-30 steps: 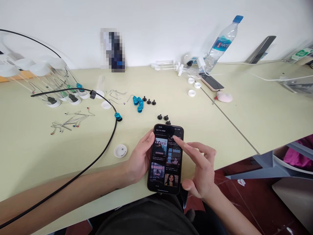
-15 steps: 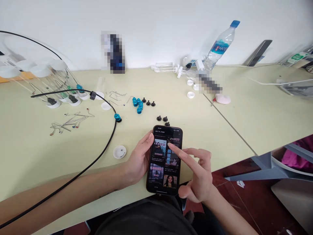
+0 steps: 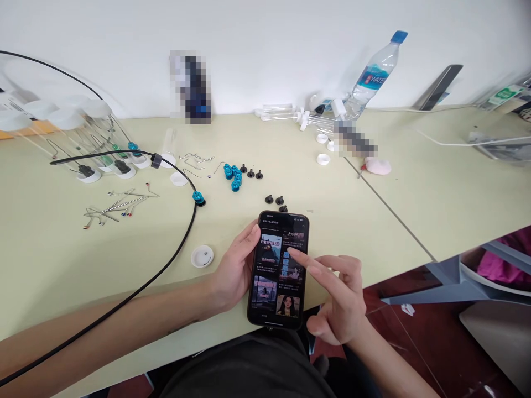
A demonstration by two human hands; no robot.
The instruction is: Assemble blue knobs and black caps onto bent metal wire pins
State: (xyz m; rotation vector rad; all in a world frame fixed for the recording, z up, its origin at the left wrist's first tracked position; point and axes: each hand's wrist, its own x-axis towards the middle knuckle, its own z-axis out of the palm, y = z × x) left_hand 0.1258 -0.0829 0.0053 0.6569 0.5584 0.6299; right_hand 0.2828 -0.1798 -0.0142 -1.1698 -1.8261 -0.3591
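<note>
My left hand (image 3: 235, 265) grips a black smartphone (image 3: 271, 317) by its left side, thumb along the edge. The phone's lit screen shows a dark page of picture tiles. Over its right half hovers the index finger of my right hand (image 3: 340, 296); whether the tip touches the glass I cannot tell. The other fingers of that hand are loosely bent, with nothing in them. Just beyond the phone's top edge stand several small black screw-like parts (image 3: 280, 200). A round white cap (image 3: 202, 256) with tiny bits inside lies left of the phone.
Blue metal knobs (image 3: 235, 179) and bent metal wires (image 3: 116, 204) lie on the table (image 3: 373, 232). Clear tubes with white lids (image 3: 66, 119) stand at the far left. A black cable (image 3: 166, 268) crosses above my left forearm. A water bottle (image 3: 375, 74) leans against the wall.
My right hand has shifted slightly right and down, its index fingertip drawing back a little across the screen. The left hand and phone stay nearly in place.
</note>
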